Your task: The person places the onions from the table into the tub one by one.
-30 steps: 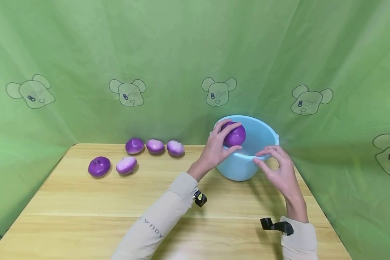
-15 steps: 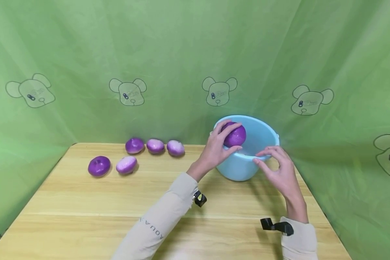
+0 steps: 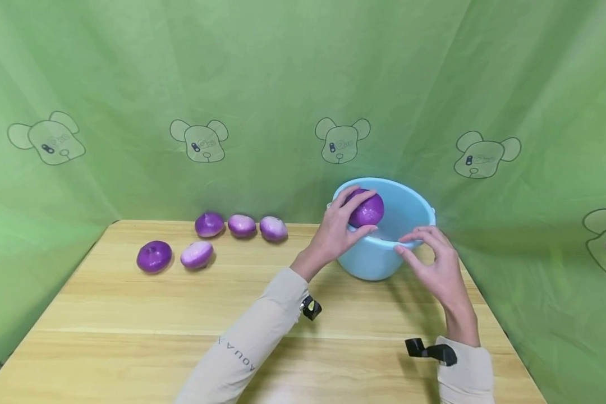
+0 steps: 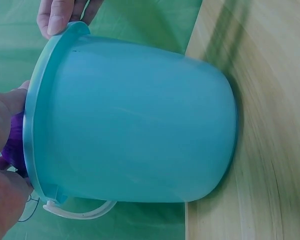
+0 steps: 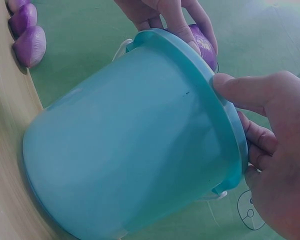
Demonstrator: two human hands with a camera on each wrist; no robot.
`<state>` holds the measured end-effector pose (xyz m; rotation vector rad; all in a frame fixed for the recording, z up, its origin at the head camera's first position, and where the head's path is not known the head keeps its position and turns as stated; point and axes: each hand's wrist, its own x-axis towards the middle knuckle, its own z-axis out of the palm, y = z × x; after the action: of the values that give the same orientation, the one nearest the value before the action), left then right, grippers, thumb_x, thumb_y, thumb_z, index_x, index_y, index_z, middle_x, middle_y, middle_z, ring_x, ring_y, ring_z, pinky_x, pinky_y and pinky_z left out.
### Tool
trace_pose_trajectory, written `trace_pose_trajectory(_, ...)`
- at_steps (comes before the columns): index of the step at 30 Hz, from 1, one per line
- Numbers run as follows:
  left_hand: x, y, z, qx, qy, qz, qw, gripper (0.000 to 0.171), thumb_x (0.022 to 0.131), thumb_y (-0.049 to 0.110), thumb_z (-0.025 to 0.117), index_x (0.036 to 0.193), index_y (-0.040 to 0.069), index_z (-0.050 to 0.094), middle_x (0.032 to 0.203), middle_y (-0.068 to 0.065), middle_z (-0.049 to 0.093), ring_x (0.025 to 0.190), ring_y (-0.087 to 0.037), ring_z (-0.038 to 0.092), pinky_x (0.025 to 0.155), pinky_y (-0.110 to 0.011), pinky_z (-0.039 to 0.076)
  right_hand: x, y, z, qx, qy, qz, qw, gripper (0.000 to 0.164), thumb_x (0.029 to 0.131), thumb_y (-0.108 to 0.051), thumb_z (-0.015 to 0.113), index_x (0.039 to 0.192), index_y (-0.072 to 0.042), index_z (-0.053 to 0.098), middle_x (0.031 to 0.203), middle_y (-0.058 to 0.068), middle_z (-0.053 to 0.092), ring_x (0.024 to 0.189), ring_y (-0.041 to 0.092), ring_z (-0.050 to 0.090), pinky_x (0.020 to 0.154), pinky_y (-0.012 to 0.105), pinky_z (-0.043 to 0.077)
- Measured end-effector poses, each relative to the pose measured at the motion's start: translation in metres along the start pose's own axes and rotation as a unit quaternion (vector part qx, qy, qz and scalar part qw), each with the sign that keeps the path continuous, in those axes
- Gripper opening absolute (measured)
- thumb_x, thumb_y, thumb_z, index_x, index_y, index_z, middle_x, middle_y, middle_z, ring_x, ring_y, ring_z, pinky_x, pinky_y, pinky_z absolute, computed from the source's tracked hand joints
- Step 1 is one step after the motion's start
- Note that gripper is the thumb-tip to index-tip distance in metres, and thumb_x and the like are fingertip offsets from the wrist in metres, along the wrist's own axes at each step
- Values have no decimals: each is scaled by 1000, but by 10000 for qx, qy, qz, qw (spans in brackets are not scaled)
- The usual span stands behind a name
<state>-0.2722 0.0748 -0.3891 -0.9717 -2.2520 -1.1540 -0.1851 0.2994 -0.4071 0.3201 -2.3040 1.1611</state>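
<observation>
In the head view my left hand (image 3: pixel 333 227) grips a purple onion (image 3: pixel 368 210) at the mouth of a light blue bucket (image 3: pixel 368 264), over its left side. The thumb lies along the near rim, and the fingers wrap the onion's top. At the front right, my right hand (image 3: pixel 436 266) pinches the bucket's rim between thumb and fingers. From the right wrist, the thumb (image 5: pixel 240 90) shows on the outer side of the rim, with the other fingers inside. The left wrist view shows only a sliver of the held onion (image 4: pixel 15 145). Most of the bucket's inside is hidden.
Several more purple onions lie on the wooden table (image 3: pixel 182 314) to the left: a back row including a pale-topped one (image 3: pixel 273 229), and a dark one (image 3: pixel 154 256) nearer the front. A green curtain (image 3: pixel 262 84) closes off the back and sides. A white handle (image 4: pixel 82 215) hangs from the bucket.
Both hands, the held onion and the bucket keep their places. Only a very slight shift of the whole head view shows.
</observation>
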Motion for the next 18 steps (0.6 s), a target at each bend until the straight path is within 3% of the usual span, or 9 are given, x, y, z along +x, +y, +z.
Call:
trace_pose_trajectory(15, 0, 0, 0, 118, -24, -60, 9999, 67, 89, 33, 82, 149, 20, 53, 156, -11, 44, 136, -26, 51, 109, -35, 46, 1, -1, 0, 51, -7, -19, 10000, 23, 85, -4, 83, 106, -4, 75, 120, 11, 64, 118, 6, 49, 111, 62, 34)
trace_pose_trajectory(18, -1, 1, -1, 186, -114, -111, 9997, 54, 91, 32, 80, 140, 17, 62, 153, -11, 49, 138, -26, 50, 113, -39, 42, 1, -1, 0, 73, -4, -14, 10000, 24, 84, -3, 84, 106, -5, 75, 119, 11, 65, 118, 6, 49, 111, 61, 34)
